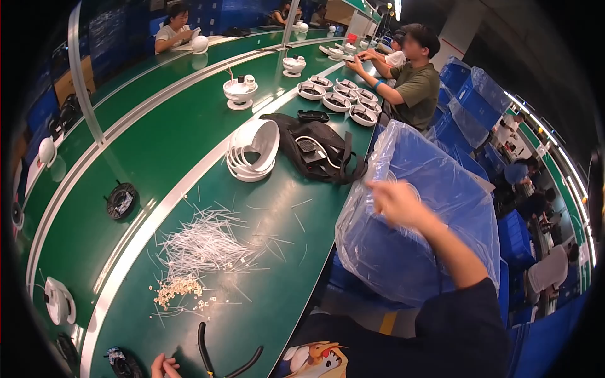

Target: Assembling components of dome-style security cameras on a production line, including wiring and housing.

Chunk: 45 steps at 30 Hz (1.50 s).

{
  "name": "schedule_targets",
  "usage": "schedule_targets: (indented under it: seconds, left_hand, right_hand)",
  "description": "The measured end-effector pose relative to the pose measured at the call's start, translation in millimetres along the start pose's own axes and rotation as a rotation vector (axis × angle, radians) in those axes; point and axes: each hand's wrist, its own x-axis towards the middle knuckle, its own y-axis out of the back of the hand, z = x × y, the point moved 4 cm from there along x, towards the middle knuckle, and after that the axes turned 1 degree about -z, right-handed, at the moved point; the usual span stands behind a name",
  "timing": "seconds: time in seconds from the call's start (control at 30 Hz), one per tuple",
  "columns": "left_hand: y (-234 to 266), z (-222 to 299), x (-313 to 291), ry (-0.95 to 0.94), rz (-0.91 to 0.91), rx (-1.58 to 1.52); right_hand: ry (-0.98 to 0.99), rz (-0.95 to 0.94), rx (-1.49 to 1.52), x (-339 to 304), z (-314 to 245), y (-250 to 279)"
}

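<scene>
My right hand [400, 203] hovers over a blue bin lined with clear plastic [435, 252], index finger stretched out and the others partly bent; I see nothing held in it. Under it, the rim of a round, pale part shows through the plastic. At the lower edge my left hand [165, 366] is partly cut off, its fingers loosely bent and apart on the green table [265, 315]. Black-handled pliers [205, 349] lie just right of it. Beyond them are small beige connectors [176, 291] and a heap of white cable ties [205, 242].
Stacked white rings [252, 154] stand beside a black bag [315, 148]. Farther off are several white round housings [340, 101] and a co-worker [413, 82]. A conveyor [170, 126] on the left carries a black round part [121, 200] and a white lamp-like unit [240, 92].
</scene>
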Motion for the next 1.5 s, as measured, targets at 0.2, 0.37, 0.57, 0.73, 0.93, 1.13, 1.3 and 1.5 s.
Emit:
schedule_targets:
  seconds: [0.2, 0.37, 0.57, 0.73, 0.93, 1.13, 1.3, 1.5]
  left_hand:
    - [5.1, 10.6, 2.4, -0.082, 0.055, 0.073]
    - [4.3, -4.2, -0.3, -0.112, 0.091, 0.016]
    - [-2.0, 2.6, 12.2, -0.158, 0.170, -0.002]
    - [3.1, 62.4, 55.6, -0.320, 0.147, 0.072]
    - [-90.7, 110.1, 209.8, -0.703, -0.030, 0.425]
    - [-180.8, 55.6, 326.1, -0.456, 0.032, 0.962]
    - [-186.2, 45.6, 328.9, -0.331, -0.087, 0.810]
    - [-86.2, 50.9, 221.6, -0.299, -0.245, 0.896]
  right_hand:
    - [-0.045, -0.071, -0.467, -75.9, 36.7, -127.3]
    - [-0.395, -0.120, -0.448, -93.3, 79.7, -174.5]
    - [-0.219, -0.065, -0.616, -82.4, -2.5, -104.4]
    - [0.530, 0.424, -0.050, -65.4, -60.2, -87.4]
    - [0.759, 0.141, 0.202, -65.0, -78.3, -197.9]
    - [0.712, 0.200, 0.329, -65.1, -75.4, -200.2]
    - [0.701, 0.101, 0.333, -64.4, -78.7, -190.3]
    - [0.751, 0.099, 0.405, -57.6, -89.7, -180.0]
